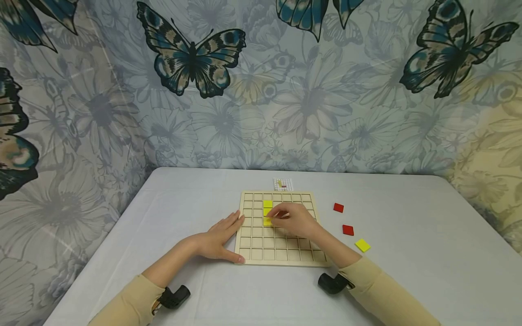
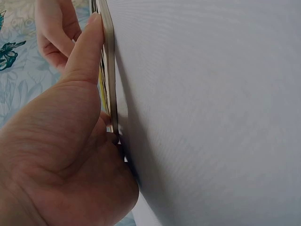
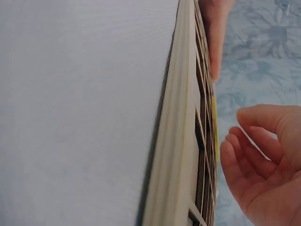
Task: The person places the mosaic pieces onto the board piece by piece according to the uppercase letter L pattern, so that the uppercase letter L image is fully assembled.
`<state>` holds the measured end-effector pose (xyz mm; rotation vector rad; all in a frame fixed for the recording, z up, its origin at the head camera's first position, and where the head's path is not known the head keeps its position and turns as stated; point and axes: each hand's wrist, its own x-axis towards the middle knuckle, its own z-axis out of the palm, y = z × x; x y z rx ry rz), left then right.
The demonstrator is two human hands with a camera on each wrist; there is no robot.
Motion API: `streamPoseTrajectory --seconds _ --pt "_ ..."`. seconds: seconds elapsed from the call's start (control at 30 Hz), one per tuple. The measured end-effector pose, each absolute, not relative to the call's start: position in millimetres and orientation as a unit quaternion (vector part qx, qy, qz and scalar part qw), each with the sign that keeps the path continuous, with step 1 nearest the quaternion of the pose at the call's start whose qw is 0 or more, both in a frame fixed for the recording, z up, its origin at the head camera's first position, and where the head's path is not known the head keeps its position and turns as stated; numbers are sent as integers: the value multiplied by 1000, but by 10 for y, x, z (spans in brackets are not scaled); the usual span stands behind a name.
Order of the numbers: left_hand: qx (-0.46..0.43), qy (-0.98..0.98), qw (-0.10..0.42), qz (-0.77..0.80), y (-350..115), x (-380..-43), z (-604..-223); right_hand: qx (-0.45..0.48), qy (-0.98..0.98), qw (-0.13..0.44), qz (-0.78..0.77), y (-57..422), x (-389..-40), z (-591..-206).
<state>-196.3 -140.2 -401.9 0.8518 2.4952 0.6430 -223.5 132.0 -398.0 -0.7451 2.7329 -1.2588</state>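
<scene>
A pale wooden grid board (image 1: 250, 243) lies on the table. Three yellow square tiles (image 1: 267, 203) form a column in its upper left part, the lower ones partly covered by my right hand (image 1: 294, 219). That hand hovers over the column with its fingers bent and fingertips close to the tiles. In the right wrist view its thumb (image 3: 263, 115) stands apart from the fingers, and nothing shows between them. My left hand (image 1: 218, 237) rests along the board's left edge, fingers extended, the thumb (image 2: 89, 52) at the near corner.
Two red square tiles, an upper one (image 1: 338, 207) and a lower one (image 1: 348, 230), lie right of the board, with a loose yellow tile (image 1: 362, 245) nearer. Behind the board is a small printed grid card (image 1: 282, 184). The white tabletop (image 1: 195, 190) meets a butterfly-patterned backdrop.
</scene>
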Motion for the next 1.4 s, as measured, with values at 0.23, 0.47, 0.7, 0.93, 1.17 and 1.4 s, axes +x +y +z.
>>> streamPoseTrajectory --seconds 0.23,0.47,0.7,0.93,1.17,1.4 --pt "306 899 211 231 -1403 -1971 -4036 -138 874 68 -462 1422 -2193 -3943" --pt "307 899 209 231 -1401 -1974 -4034 -85 834 108 -534 1577 -2128 -3937" --pt "308 899 209 230 -1403 -1969 -4029 -66 821 125 -553 1707 -2044 -3916" --pt "305 899 212 234 -1401 -1963 -4024 -66 806 136 -572 1850 -1958 -3873" --pt "303 899 210 235 -1409 -1962 -4040 -60 787 140 -598 1999 -1873 -3834" --pt "305 898 210 236 -1408 -1969 -4041 -53 785 131 -603 2180 -1780 -3807"
